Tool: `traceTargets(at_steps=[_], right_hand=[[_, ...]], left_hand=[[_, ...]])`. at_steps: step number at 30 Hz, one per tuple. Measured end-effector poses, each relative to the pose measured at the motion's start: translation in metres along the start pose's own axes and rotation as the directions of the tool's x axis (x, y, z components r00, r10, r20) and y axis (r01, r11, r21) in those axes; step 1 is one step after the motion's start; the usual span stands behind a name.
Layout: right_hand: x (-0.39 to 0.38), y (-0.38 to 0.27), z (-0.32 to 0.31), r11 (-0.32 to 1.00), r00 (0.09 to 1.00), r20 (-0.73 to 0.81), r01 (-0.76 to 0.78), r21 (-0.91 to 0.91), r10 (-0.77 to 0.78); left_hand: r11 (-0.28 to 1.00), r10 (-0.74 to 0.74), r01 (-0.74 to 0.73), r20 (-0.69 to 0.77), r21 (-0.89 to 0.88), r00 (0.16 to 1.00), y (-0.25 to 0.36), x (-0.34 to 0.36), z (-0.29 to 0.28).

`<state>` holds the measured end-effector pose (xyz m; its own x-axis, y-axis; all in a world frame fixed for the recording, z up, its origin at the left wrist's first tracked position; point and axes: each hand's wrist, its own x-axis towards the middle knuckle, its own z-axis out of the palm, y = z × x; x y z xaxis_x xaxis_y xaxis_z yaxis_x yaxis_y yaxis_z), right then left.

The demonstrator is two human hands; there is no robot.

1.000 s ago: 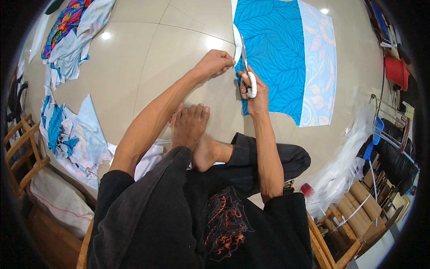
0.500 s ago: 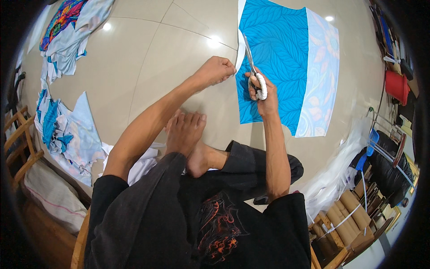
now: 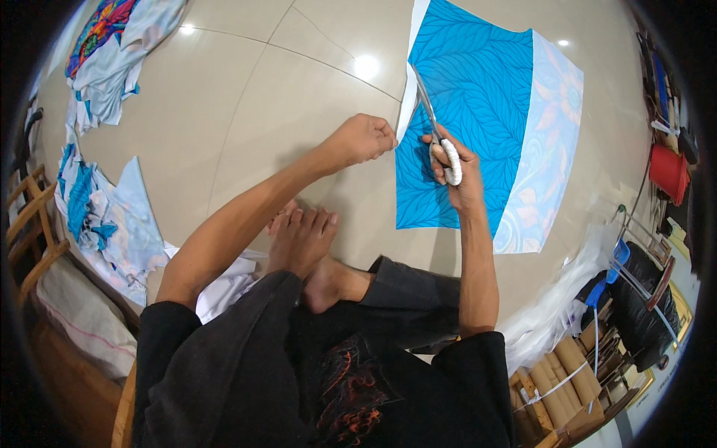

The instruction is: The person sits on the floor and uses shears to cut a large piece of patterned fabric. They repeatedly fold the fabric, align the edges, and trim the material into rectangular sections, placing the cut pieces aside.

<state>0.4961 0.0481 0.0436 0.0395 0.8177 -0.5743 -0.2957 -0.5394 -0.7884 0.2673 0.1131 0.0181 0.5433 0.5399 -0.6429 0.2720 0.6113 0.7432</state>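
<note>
My right hand holds scissors with white-wrapped handles, the blades pointing away from me along the left edge of a blue leaf-patterned fabric piece. A narrow white strip runs along that edge, partly separate from the blue near the blades. My left hand is closed, thumb and fingers pinching the near end of this strip. The fabric's right side is a pale panel with a faint floral print. Whether the blades are apart is hard to make out.
Fabric scraps lie in a heap at the left, with multicoloured cloth farther off. My bare feet rest on the tiled floor. A wooden chair stands left; clear plastic and brown rolls lie right.
Both hands and the fabric sit slightly lower in view, with the scissors and fabric also farther right. The left hand keeps its pinch and the right keeps hold of the scissors.
</note>
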Motion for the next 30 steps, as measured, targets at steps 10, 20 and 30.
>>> traceTargets(at_steps=[10,20,30], right_hand=[[0.026,-0.012,-0.022,0.998,0.992,0.121,-0.023,-0.054,0.029],[0.034,-0.029,-0.024,0.99,0.989,0.114,-0.078,-0.118,0.092],[-0.007,-0.015,-0.029,0.995,0.993,0.095,0.077,-0.058,-0.072]], left_hand=[[0.994,0.082,-0.083,0.01,0.065,0.997,0.003,-0.003,-0.004],[0.996,0.092,-0.093,0.053,0.009,0.994,-0.011,0.004,-0.005],[0.598,0.227,-0.034,-0.128,0.801,0.965,-0.023,-0.127,-0.099]])
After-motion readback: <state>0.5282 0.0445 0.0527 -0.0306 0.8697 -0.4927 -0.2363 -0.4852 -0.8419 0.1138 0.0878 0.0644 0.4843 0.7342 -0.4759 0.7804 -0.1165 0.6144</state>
